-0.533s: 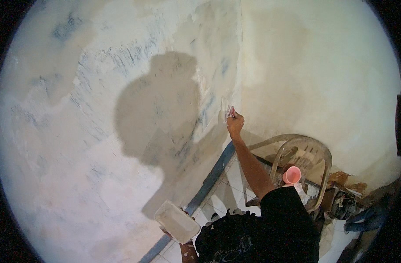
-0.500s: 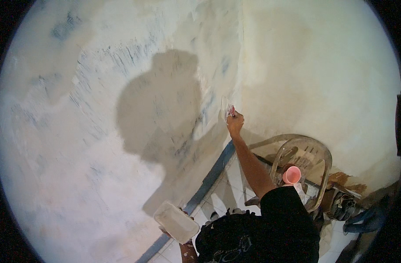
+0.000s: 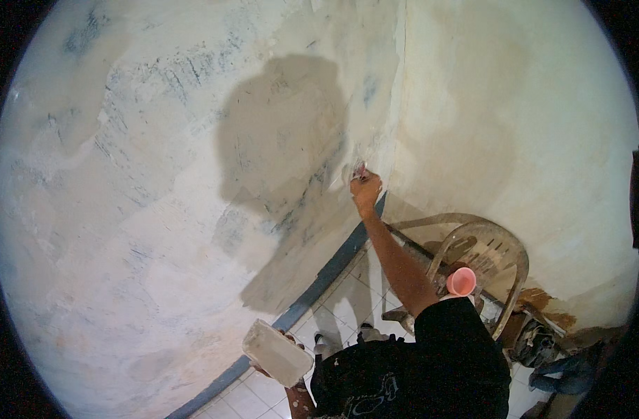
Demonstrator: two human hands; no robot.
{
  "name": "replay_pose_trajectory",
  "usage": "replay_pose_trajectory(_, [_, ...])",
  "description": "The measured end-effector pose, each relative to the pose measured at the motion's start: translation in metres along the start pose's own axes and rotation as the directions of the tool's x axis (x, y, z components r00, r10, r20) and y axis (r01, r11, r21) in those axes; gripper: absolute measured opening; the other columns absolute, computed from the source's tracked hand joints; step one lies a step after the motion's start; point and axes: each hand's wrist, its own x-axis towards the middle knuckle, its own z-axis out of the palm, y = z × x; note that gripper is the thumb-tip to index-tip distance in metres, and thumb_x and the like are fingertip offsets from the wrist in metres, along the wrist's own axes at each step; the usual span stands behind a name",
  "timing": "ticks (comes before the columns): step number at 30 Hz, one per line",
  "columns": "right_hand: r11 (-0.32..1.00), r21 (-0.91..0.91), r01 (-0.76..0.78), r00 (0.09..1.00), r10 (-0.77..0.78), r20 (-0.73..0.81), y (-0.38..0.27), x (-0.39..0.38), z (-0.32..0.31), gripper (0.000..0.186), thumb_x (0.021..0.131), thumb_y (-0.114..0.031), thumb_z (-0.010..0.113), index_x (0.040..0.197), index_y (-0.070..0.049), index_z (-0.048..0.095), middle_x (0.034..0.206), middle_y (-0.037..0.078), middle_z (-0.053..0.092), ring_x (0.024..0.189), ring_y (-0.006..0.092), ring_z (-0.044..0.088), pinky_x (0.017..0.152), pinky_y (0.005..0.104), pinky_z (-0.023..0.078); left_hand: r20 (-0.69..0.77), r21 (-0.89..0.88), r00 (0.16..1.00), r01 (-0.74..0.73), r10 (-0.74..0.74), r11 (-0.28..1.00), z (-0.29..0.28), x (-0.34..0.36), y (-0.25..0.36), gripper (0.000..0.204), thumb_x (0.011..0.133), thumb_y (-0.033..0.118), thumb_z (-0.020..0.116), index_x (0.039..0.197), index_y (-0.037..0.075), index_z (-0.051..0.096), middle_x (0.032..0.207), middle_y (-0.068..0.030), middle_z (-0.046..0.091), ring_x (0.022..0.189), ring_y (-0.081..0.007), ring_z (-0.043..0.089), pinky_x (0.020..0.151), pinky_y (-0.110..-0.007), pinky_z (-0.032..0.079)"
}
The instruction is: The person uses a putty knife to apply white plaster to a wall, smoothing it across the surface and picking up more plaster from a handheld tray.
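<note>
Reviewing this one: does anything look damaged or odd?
Yes. Low on the right-hand wall, to the right of the chair, a ragged brown patch breaks the pale surface; stain or peeling, I can't tell. The left-hand wall, where the right hand is, looks blotchy, with bluish marks.

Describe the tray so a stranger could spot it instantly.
Start at the patchy wall and follow the blue strip along its foot to the lower left. There the left hand holds the tray. Unlike the round pink cup farther right, it's rectangular and off-white.
</note>
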Motion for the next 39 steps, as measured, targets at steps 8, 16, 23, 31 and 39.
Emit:
replay_pose_trajectory(8, [0.911,-0.084,0.404,0.908,-0.411,-0.080,-0.040,-0.117,0.007,0.020,0.065,-0.010,0.054,0.082,-0.003,0.062,0.068,0.013,0.059,0.065,0.0264,0.058,0.056,0.0353,0.043,0.086,-0.499,0.960,0.273,-0.266,0.823,-0.009,0.008,0.027,0.091,0.070,0.069,0.052,0.135,0.011,0.028,0.129,-0.0229,0.038,0.107,-0.0407,0.047,0.080,-0.059,0.042])
replay_pose_trajectory(16, [0.961,0.115,0.253,0.967,-0.251,-0.029,-0.004,-0.100,0.076,0.036,0.081,-0.015,0.047,0.115,-0.002,0.050,0.106,0.011,0.055,0.087,0.0195,0.050,0.067,0.0330,0.042,0.108,0.226,0.979,0.143,-0.171,0.963,-0.005,0.038,0.073,0.089,0.070,0.073,0.047,0.132,0.010,0.034,0.125,-0.0228,0.043,0.104,-0.0388,0.049,0.082,-0.054,0.043])
replay_pose_trajectory(23, [0.972,0.111,0.207,0.924,-0.232,0.305,0.028,-0.225,0.017,0.037,0.066,-0.003,0.057,0.103,-0.001,0.057,0.104,0.017,0.058,0.095,0.0303,0.056,0.081,0.0406,0.045,0.101,0.184,0.959,0.245,-0.266,0.952,0.013,0.046,0.078,0.093,0.067,0.071,0.052,0.133,0.009,0.030,0.123,-0.0236,0.043,0.101,-0.0407,0.050,0.079,-0.057,0.044])
replay_pose_trajectory(31, [0.968,-0.234,0.092,0.994,-0.104,-0.039,0.029,-0.009,0.030,0.047,0.066,-0.018,0.059,0.108,-0.001,0.050,0.108,0.021,0.051,0.101,0.0374,0.047,0.084,0.0489,0.035,0.029,0.145,0.965,0.252,-0.259,0.957,0.019,0.042,0.061,0.096,0.065,0.073,0.052,0.134,0.010,0.029,0.122,-0.0235,0.044,0.097,-0.0411,0.053,0.076,-0.058,0.045])
replay_pose_trajectory(39, [0.650,-0.426,0.630,0.768,-0.604,0.214,0.024,-0.234,0.038,0.035,0.067,-0.001,0.056,0.101,-0.005,0.062,0.077,0.011,0.062,0.070,0.0304,0.058,0.071,0.0413,0.049,-0.028,0.170,0.946,0.323,-0.323,0.931,0.011,0.046,0.066,0.097,0.065,0.075,0.048,0.135,0.011,0.028,0.124,-0.0234,0.043,0.098,-0.0423,0.052,0.076,-0.060,0.044])
